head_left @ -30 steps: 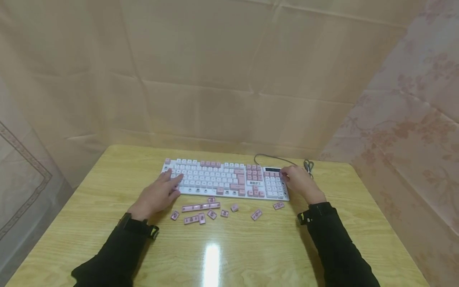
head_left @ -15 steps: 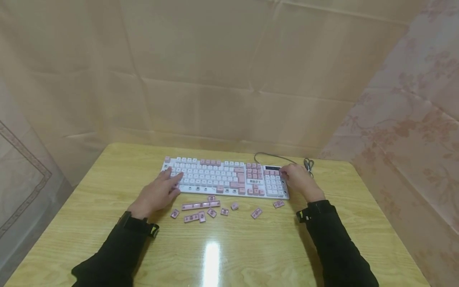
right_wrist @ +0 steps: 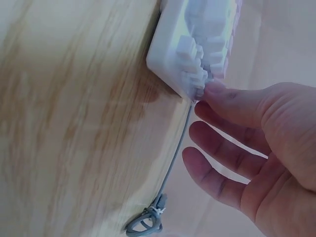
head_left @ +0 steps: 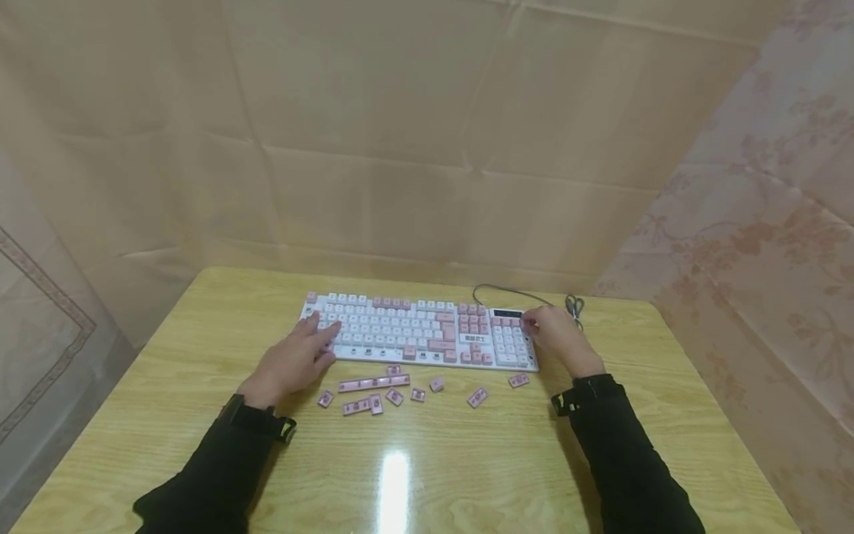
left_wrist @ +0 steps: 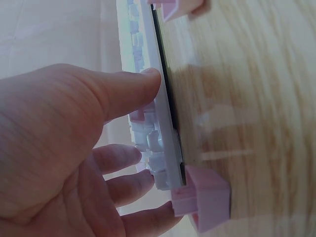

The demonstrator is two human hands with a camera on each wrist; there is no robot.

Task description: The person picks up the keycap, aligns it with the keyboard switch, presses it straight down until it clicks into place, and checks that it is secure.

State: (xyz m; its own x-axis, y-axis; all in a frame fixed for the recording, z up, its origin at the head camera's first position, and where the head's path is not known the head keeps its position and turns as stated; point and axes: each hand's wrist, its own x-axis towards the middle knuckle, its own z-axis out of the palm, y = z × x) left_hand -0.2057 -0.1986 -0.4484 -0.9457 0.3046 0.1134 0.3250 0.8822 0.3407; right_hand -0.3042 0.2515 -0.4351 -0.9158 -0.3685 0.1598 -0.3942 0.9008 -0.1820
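Observation:
A white and pink keyboard (head_left: 387,330) lies across the table. My left hand (head_left: 288,365) rests on its left end with the fingers spread over the keys; in the left wrist view its thumb (left_wrist: 131,91) presses the front edge. At the keypad's upper right corner, my right hand (head_left: 562,340) pinches a keycap between thumb and index finger, mostly hidden by the fingertips. The other fingers (right_wrist: 212,173) of that hand are bent loosely beside the keyboard. Along the front lie several loose pink keycaps, among them a long bar-shaped one (head_left: 373,384).
A grey cable (head_left: 510,292) leaves the keyboard's back and ends in a tied coil (right_wrist: 145,223) behind the right hand. Beige cloth (head_left: 373,148) hangs behind the wooden table (head_left: 480,475). A pink keycap (left_wrist: 210,200) stands close to the left fingers.
Hardly anything differs: both hands keep their places on the keyboard, and the loose keycaps lie as before. The head view has shifted very slightly.

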